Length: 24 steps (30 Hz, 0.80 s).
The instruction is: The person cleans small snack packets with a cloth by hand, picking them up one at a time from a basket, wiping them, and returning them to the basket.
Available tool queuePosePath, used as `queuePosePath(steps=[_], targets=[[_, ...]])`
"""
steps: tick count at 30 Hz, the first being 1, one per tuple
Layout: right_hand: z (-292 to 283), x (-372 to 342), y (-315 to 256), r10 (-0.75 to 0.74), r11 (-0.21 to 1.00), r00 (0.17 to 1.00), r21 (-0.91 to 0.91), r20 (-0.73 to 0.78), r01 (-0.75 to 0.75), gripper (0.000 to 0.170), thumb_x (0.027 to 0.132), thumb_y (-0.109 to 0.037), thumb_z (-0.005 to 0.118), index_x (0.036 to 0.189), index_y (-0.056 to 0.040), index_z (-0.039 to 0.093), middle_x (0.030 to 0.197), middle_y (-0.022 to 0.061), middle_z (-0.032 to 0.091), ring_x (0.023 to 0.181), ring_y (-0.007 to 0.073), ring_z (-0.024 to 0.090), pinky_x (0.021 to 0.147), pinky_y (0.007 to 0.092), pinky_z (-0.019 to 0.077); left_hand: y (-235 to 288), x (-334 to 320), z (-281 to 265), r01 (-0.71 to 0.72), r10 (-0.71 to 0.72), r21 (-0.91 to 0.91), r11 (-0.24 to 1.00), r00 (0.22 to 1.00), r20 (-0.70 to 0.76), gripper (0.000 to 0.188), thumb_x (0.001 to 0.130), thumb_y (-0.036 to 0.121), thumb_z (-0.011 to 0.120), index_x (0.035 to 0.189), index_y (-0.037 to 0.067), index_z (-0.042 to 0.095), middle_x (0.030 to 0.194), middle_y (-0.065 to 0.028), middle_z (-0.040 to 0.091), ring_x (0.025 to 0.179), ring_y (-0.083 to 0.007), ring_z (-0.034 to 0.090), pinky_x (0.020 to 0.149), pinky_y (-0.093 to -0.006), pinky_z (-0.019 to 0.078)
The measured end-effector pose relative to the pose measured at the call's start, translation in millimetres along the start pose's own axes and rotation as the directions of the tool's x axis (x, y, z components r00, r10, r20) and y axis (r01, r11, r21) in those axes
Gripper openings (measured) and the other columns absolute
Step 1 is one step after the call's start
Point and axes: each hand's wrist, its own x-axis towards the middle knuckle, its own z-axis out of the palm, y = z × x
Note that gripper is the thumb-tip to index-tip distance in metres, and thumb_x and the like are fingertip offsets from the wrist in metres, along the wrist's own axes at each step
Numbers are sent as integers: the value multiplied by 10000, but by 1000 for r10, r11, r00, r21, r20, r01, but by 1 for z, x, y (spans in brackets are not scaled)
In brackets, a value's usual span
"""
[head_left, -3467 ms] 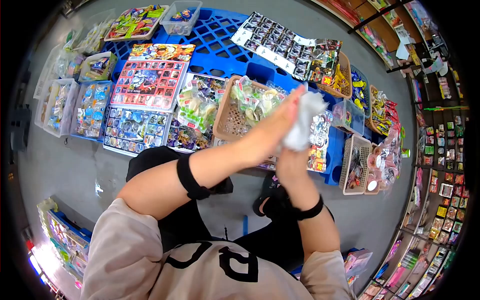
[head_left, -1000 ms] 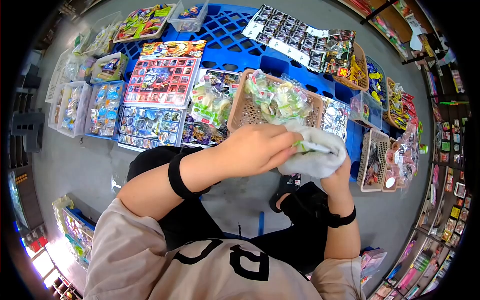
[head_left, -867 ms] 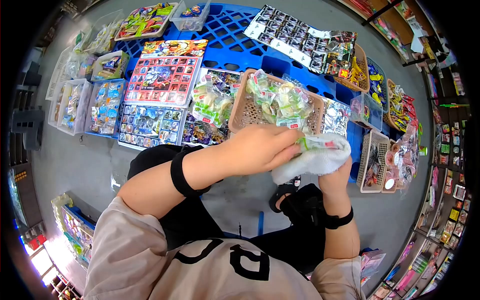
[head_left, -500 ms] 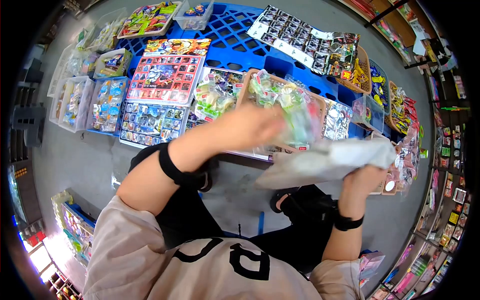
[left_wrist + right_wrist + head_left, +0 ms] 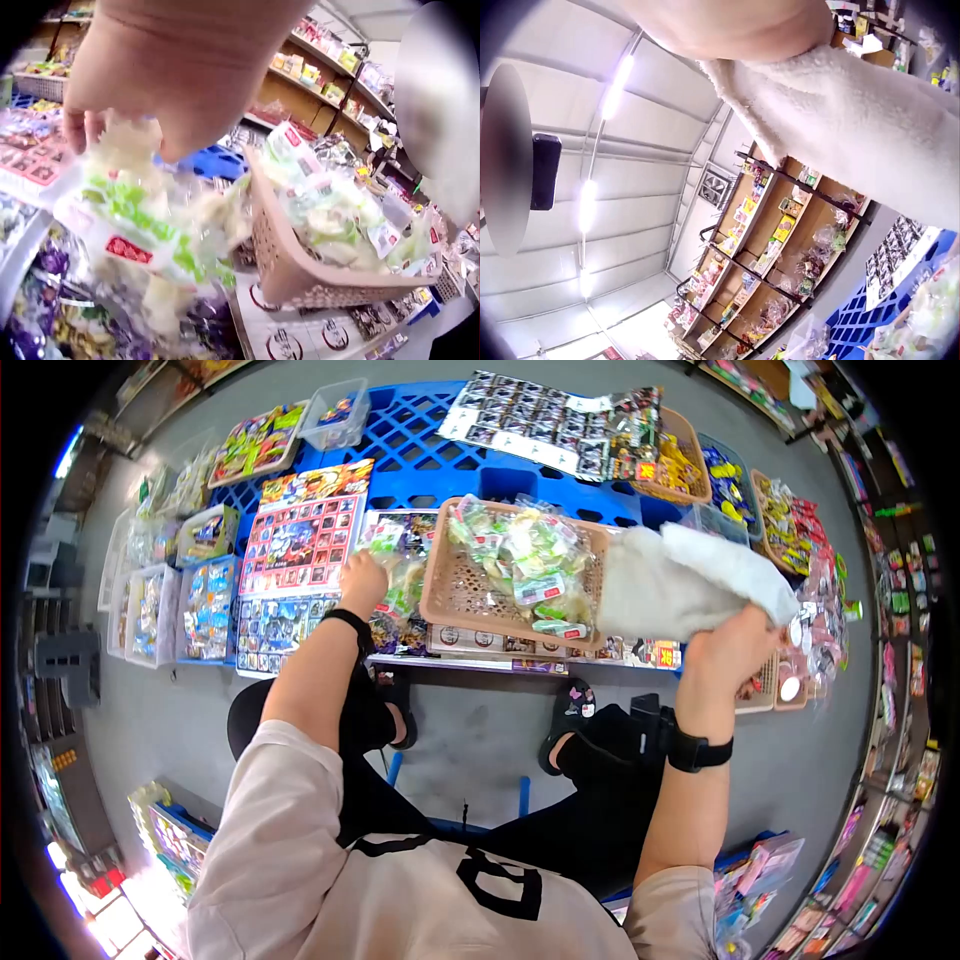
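My left hand (image 5: 364, 582) reaches down to a loose pile of clear packets (image 5: 402, 585) with green-and-white labels, left of a tan basket (image 5: 432, 595). In the left wrist view, its fingers curl over the top of one packet (image 5: 131, 217) and grip it. My right hand (image 5: 735, 650) grips the end of a white fluffy cloth (image 5: 655, 590), which stretches left to the basket's right side. The right wrist view shows the cloth (image 5: 840, 112) hanging from the hand (image 5: 742, 26). More such packets (image 5: 540, 560) lie inside the basket.
Picture sheets (image 5: 300, 545) lie left of the packets on a blue pallet (image 5: 400, 435). Black-and-white packet strips (image 5: 530, 420) lie at the back. Snack baskets (image 5: 675, 465) stand right, clear bins (image 5: 150, 610) left. Stocked shelves (image 5: 900, 690) line the right side.
My left hand held a packet against the white cloth, swept over the basket, and is now farther left at the loose packets. My right hand has kept the cloth, which now lies more spread out.
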Motion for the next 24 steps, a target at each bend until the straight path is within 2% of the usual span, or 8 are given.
queuePosePath(steps=[5,7,9,11,14,17,21,24], targets=[[-12,11,8,-137,991,989,10,56,136,180,786,-87,505,935,7,544,920,73,577,825,156,554,734,263,430,48,-26,-11,85,-83,17,996,990,-113,563,775,215,493,1260,21,283,1250,-164,344,1114,-369,358,920,-457,309],[-10,8,-1,-142,990,989,11,27,142,179,787,-82,504,934,12,545,916,70,578,827,150,550,736,259,425,77,-30,-19,-205,198,12,979,928,-315,569,741,174,522,1250,30,311,1260,-153,336,1114,-341,359,929,-451,293],[-9,7,-5,-140,990,990,4,2,140,179,788,-78,503,934,16,546,912,68,580,830,144,547,739,256,421,122,-34,-23,-551,534,-105,828,831,-153,587,716,117,534,1260,59,320,1294,-165,294,1180,-327,304,969,-439,263],[-7,12,-2,-175,978,983,124,48,168,175,790,-81,502,929,18,542,900,66,578,828,126,533,731,247,411,163,-49,-8,-772,818,356,526,575,38,649,722,99,549,1305,105,265,1353,-154,213,1248,-313,221,984,-470,247],[-4,18,-6,-193,968,981,167,7,189,160,795,-93,501,907,14,538,879,57,572,797,112,519,711,240,403,200,-75,-3,-828,836,443,343,484,258,705,735,113,560,1339,178,203,1392,-130,142,1282,-316,146,985,-506,234],[-4,25,-15,-96,941,995,324,-30,100,113,784,-99,533,838,-1,522,839,53,570,778,110,520,696,242,402,212,-75,9,-772,787,522,363,554,271,756,729,151,594,1346,252,168,1401,-112,123,1279,-313,160,960,-528,259],[-9,32,-23,-129,939,991,320,-21,129,114,803,-120,525,825,-8,521,779,37,562,717,98,503,654,239,403,203,-69,2,-839,810,409,359,497,310,634,737,68,555,1286,267,308,1394,-93,152,1244,-315,239,917,-484,342],[-10,35,-24,-119,958,992,258,-52,128,117,806,-129,528,823,-13,523,768,29,559,704,90,494,645,236,401,183,-48,-11,-912,879,296,284,371,300,524,728,79,568,1209,229,424,1259,-105,377,1138,-311,391,894,-432,379]])
